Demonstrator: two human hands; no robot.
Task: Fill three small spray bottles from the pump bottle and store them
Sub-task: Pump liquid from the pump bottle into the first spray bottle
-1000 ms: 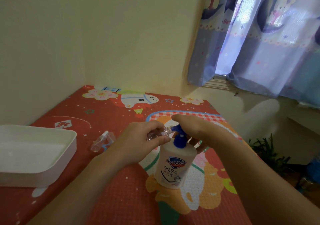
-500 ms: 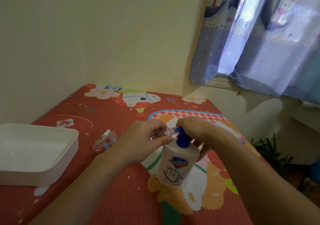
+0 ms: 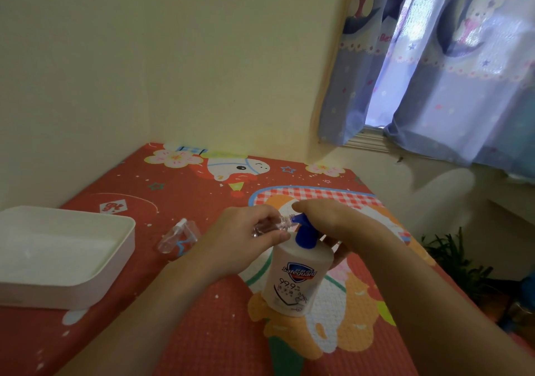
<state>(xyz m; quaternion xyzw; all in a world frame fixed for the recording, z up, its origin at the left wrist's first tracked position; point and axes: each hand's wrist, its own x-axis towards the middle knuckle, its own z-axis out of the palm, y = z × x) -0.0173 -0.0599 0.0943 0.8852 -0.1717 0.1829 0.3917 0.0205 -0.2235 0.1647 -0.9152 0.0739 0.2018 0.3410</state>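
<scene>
A white pump bottle (image 3: 295, 277) with a blue pump head (image 3: 304, 232) stands on the red patterned mat. My left hand (image 3: 240, 239) grips a small clear spray bottle (image 3: 275, 222) held sideways, its open neck touching the blue nozzle. My right hand (image 3: 333, 219) lies over the top of the pump head, with lower fingers behind the bottle's shoulder. Another small clear spray bottle (image 3: 176, 235) with a white top lies on the mat to the left. A third small bottle is not visible.
A white rectangular tray (image 3: 115, 262) sits at the mat's left side. The mat (image 3: 202, 332) reaches the yellow wall at the back. Blue curtains (image 3: 434, 71) hang at the right, with a green plant (image 3: 451, 257) below, past the mat's right edge.
The pump bottle, both hands and the lying bottle keep their places. My right hand stays over the pump head; whether it pressed down cannot be told.
</scene>
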